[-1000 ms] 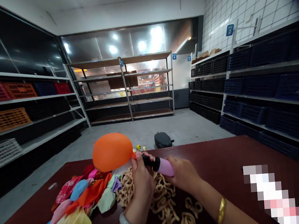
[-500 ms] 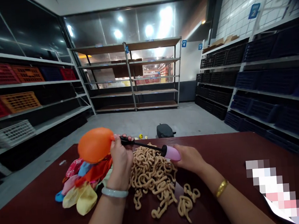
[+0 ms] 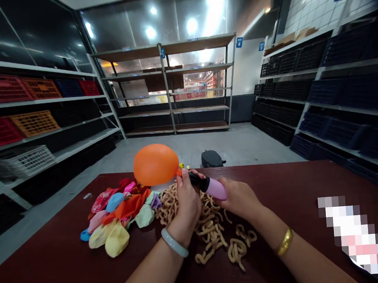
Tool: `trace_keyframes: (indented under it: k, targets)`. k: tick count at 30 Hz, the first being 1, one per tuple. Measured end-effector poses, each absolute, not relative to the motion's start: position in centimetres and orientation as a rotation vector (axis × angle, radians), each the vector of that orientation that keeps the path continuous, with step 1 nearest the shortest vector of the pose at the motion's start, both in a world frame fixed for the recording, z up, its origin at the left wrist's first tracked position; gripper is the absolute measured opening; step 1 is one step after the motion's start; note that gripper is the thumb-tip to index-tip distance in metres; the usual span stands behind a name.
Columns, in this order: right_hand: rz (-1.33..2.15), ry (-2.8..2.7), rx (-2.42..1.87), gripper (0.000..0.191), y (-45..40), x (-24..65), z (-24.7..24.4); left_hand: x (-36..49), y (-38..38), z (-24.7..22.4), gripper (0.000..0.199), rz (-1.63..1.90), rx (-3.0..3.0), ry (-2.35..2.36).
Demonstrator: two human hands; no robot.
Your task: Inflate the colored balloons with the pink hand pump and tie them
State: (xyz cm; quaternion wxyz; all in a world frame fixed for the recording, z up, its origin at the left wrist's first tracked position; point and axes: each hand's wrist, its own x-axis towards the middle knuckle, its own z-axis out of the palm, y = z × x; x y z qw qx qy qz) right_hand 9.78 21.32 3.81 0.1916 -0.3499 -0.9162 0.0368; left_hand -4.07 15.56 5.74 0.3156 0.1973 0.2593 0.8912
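An orange, partly inflated balloon [image 3: 156, 164] sits on the end of a hand balloon pump [image 3: 215, 188] with a black front part and a lilac body. My left hand [image 3: 189, 199] is closed around the balloon's neck and the pump's black part. The lilac end is gripped by my right hand [image 3: 240, 196]. The pump is pushed together, its lilac body close to the black part. Below my hands lies a pile of beige curly tube-like pieces [image 3: 211, 234], partly hidden by my left hand. Left of it are several limp, coloured balloons [image 3: 118, 237].
All this rests on a dark red table [image 3: 72, 274]. A pixelated flat item [image 3: 357, 237] lies at its right. Beyond the table a dark grey bag [image 3: 211, 158] stands on the floor. Shelves with crates [image 3: 34, 123] line the left and right sides; a bare rack [image 3: 172, 88] stands at the back.
My left hand and the balloon have moved right, closer to my right hand. The pump's thin black rod, exposed before, has slid in. The view has shifted slightly.
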Motion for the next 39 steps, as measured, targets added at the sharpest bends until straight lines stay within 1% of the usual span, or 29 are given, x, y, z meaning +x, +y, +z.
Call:
trace_keyframes:
  k: [3,4,9,15,23,25,32,36,39]
  targets:
    - [0.124,-2.548,-0.907,0.049,20.8,9.7,4.4,-3.8,15.1,6.3,0.030,2.327,0.494,0.667]
    - [0.132,-2.540,-0.894,0.050,20.6,9.7,4.6,-3.9,14.9,6.5,0.030,2.318,0.499,0.658]
    - [0.280,-2.549,-0.909,0.046,20.6,9.9,5.1,-4.4,14.1,7.3,0.026,2.241,0.580,0.591]
    - [0.459,-2.533,-0.910,0.049,21.0,10.4,5.8,-5.8,14.0,7.4,0.021,2.118,0.590,0.541]
    - [0.602,-2.549,-0.873,0.050,21.3,10.2,5.6,-6.0,14.0,7.7,0.023,2.126,0.644,0.510]
    - [0.594,-2.555,-0.889,0.050,21.5,10.2,5.2,-7.4,13.9,8.0,0.023,2.189,0.618,0.509]
    - [0.394,-2.643,-0.927,0.047,23.5,11.6,5.0,-13.4,12.9,9.4,0.025,2.412,0.585,0.559]
    - [0.375,-2.655,-0.905,0.044,23.5,11.9,5.2,-12.9,13.0,9.5,0.025,2.534,0.622,0.561]
    - [0.361,-2.645,-0.869,0.042,22.9,11.6,5.3,-11.3,13.5,9.0,0.024,2.491,0.630,0.545]
